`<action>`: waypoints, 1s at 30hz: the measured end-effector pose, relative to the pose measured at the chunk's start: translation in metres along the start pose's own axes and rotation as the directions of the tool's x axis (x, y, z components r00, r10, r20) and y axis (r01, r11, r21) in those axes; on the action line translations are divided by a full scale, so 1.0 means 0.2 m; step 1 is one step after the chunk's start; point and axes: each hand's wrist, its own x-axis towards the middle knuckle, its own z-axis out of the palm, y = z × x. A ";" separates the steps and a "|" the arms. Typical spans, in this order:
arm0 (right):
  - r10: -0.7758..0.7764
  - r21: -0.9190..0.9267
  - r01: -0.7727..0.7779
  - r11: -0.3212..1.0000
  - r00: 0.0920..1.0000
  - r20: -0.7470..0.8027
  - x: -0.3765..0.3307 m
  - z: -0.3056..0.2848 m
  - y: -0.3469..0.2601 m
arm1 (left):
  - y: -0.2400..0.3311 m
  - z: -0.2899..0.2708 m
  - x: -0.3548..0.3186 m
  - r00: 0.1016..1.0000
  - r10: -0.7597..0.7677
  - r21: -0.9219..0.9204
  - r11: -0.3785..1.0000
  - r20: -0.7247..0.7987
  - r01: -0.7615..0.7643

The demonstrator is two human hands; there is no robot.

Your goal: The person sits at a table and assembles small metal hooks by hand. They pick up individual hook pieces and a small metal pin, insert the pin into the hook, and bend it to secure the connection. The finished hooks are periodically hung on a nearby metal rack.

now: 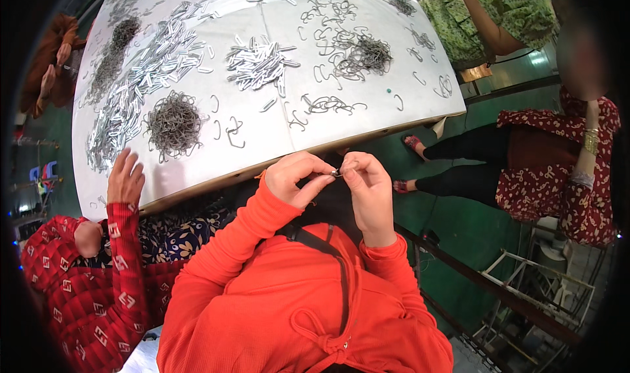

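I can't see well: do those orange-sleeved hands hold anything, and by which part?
Yes, a tiny dark piece, pinched at the fingertips of the left hand and right hand. It's too small to tell which part they grip.

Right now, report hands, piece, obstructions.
Left fingers, right fingers pinching small shiny piece. Piece too small to identify. Co-worker's hand at left, well apart.

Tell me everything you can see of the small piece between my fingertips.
The small piece looks dark with a bright glint, perhaps metal. It is held in front of the near edge of the table, between the fingertips of your left hand and right hand. The fingers cover most of it, so its full shape and tilt cannot be told.
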 end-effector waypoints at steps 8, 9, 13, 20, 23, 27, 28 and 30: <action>-0.367 -0.444 0.400 0.802 0.916 0.163 -0.04 0.04 0.02 | -0.33 -0.22 0.24 0.988 0.069 0.447 0.895 -0.138 0.000; -0.352 -0.429 0.382 0.818 0.924 0.152 -0.04 0.03 0.04 | -0.47 -0.26 0.28 0.973 0.124 0.577 0.816 -0.197 0.013; -0.303 -0.369 0.319 0.873 0.948 0.101 -0.02 0.03 0.05 | -0.59 -0.28 0.31 0.972 -0.012 0.664 0.729 -0.233 0.168; -0.224 -0.356 0.206 0.911 0.975 -0.008 0.01 0.02 0.06 | -0.22 -0.12 0.22 0.914 -0.405 -0.423 0.824 0.025 0.377; -0.241 -0.376 0.227 0.898 0.971 0.012 0.02 0.04 0.07 | -0.11 -0.04 0.15 0.923 -0.375 -0.660 0.672 0.089 0.336; -0.335 -0.545 0.301 0.783 0.942 0.039 0.02 0.03 0.09 | -0.06 -0.01 0.10 0.936 -0.350 -0.667 0.687 0.043 0.288; -0.356 -0.563 0.319 0.762 0.933 0.047 0.03 0.03 0.09 | -0.06 -0.01 0.10 0.937 -0.347 -0.662 0.693 0.039 0.284; -0.378 -0.596 0.339 0.728 0.924 0.065 0.03 0.04 0.07 | -0.05 -0.01 0.10 0.940 -0.341 -0.652 0.705 0.033 0.279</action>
